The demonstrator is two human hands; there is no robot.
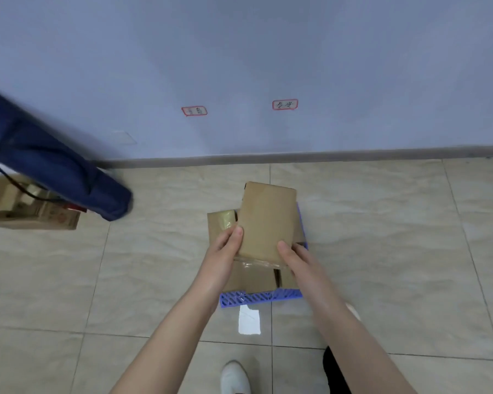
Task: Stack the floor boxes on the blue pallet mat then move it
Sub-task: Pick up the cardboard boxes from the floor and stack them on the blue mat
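Left hand [225, 245] and right hand [295, 258] each gripped a side of a cardboard box [268, 220], held above stacked boxes [251, 277] on the blue pallet mat [261, 297], tiled floor [382, 251] beneath

Two red-bordered wall labels [194, 111], handwriting illegible.

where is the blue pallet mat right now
In the head view the blue pallet mat lies on the tiled floor at centre, under the stacked boxes, just beyond a white patch.
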